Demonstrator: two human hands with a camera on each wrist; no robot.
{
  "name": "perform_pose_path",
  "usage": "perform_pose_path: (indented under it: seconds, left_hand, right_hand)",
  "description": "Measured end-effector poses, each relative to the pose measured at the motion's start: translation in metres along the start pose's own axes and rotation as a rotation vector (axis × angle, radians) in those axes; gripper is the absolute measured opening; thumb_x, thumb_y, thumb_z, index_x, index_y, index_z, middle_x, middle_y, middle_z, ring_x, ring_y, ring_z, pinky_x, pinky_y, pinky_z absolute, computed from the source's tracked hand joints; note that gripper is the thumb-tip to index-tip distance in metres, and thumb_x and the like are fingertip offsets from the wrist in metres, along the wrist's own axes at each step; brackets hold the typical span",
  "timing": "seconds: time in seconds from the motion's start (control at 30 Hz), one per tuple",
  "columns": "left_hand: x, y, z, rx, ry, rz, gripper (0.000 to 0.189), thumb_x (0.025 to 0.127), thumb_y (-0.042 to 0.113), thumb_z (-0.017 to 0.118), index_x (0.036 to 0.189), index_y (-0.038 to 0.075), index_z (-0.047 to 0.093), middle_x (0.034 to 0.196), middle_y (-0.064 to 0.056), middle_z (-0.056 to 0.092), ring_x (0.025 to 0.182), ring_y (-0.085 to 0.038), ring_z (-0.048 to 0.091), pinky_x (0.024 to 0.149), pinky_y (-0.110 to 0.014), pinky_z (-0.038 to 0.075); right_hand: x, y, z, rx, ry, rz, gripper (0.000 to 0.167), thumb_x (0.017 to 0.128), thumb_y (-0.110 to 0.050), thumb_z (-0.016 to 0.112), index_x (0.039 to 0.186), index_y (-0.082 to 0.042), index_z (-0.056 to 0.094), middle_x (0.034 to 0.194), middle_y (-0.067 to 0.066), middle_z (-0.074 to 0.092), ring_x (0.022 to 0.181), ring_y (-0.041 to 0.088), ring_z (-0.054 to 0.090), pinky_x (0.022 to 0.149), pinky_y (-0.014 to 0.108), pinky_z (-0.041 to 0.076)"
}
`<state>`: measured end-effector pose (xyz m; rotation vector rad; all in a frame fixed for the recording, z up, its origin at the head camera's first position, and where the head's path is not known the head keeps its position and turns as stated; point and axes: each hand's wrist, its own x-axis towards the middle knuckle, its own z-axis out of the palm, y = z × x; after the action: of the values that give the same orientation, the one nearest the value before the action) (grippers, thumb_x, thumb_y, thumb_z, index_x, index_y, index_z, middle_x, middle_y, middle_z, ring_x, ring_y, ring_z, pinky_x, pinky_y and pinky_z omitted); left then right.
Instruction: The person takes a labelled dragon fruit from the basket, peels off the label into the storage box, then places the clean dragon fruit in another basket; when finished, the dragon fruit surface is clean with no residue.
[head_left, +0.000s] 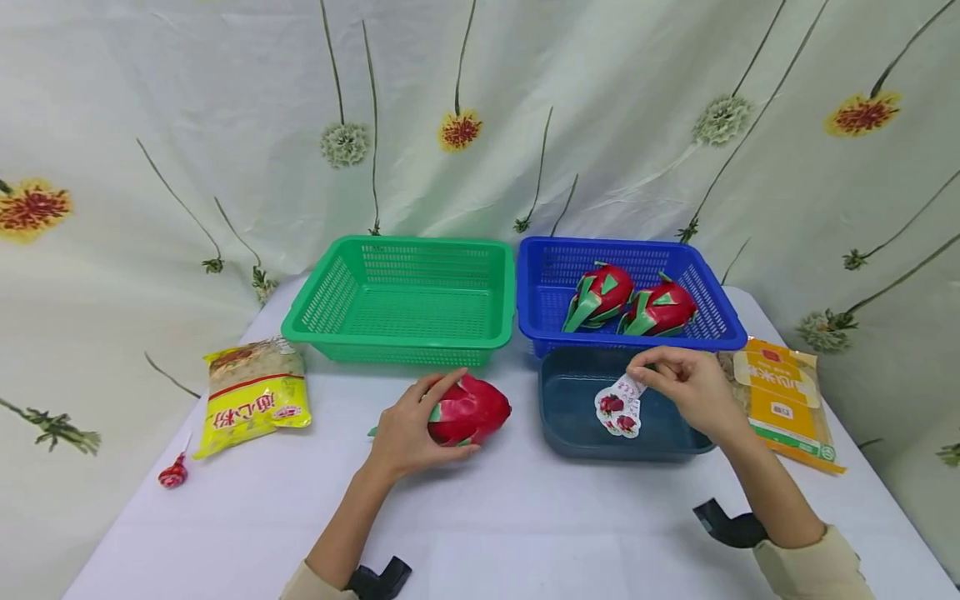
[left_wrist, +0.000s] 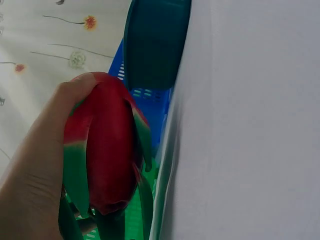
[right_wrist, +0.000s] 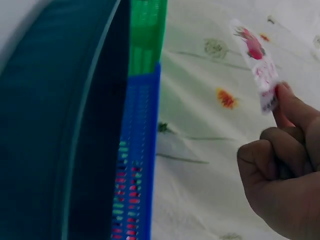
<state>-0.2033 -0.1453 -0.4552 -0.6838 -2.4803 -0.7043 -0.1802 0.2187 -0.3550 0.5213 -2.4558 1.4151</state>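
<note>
My left hand (head_left: 411, 435) grips a red dragon fruit (head_left: 480, 408) with green scales, low over the white table in front of the green basket. In the left wrist view the thumb lies along one side of the dragon fruit (left_wrist: 110, 150); most of the other fingers are hidden behind it. Between thumb and forefinger, my right hand (head_left: 693, 390) pinches a white dragon fruit sticker (head_left: 621, 410) by its edge, above the dark teal tub (head_left: 592, 446). The right wrist view shows the sticker (right_wrist: 256, 55) upright, its other fingers curled into the palm.
Behind stand a green basket (head_left: 397, 340) and a blue basket (head_left: 720, 340) holding two dragon fruits (head_left: 663, 307). A yellow pasta bag (head_left: 258, 396) and a red lollipop (head_left: 173, 474) lie at the left. An orange food packet (head_left: 783, 400) lies right of the tub.
</note>
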Motion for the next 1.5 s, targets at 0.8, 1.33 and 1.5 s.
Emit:
perform_pose_path:
  seconds: [0.8,1.33,1.5]
  left_hand:
    - [-0.001,-0.005,0.002,0.004,-0.007,-0.004,0.097,0.056,0.065,0.074,0.141,0.038,0.034,0.121,0.002,0.051,0.103,-0.016,0.054,0.063,-0.036,0.053]
    - [-0.003,-0.004,0.001,0.004,-0.023,-0.018,0.096,0.057,0.066,0.073,0.140,0.034,0.038,0.123,0.002,0.050,0.105,-0.018,0.053,0.064,-0.038,0.053]
    - [-0.003,-0.004,0.001,-0.002,-0.022,-0.019,0.096,0.057,0.067,0.073,0.140,0.035,0.038,0.123,0.003,0.050,0.105,-0.017,0.053,0.065,-0.038,0.053]
  right_hand:
    - [0.042,0.098,0.027,-0.326,-0.446,-0.028,0.005,0.082,-0.013,0.070,0.086,-0.010,0.071,0.048,-0.010,0.030,0.045,0.003,0.022,0.044,0.021,0.022]
    - [0.034,0.106,0.030,-0.474,-0.542,0.041,0.039,0.077,-0.026,0.075,0.111,-0.010,0.067,0.057,-0.004,0.045,0.050,0.007,0.032,0.047,0.022,0.030]
    - [0.032,0.106,0.030,-0.549,-0.559,0.041,0.047,0.078,-0.032,0.073,0.118,-0.009,0.065,0.068,-0.001,0.061,0.053,0.008,0.043,0.050,0.023,0.036]
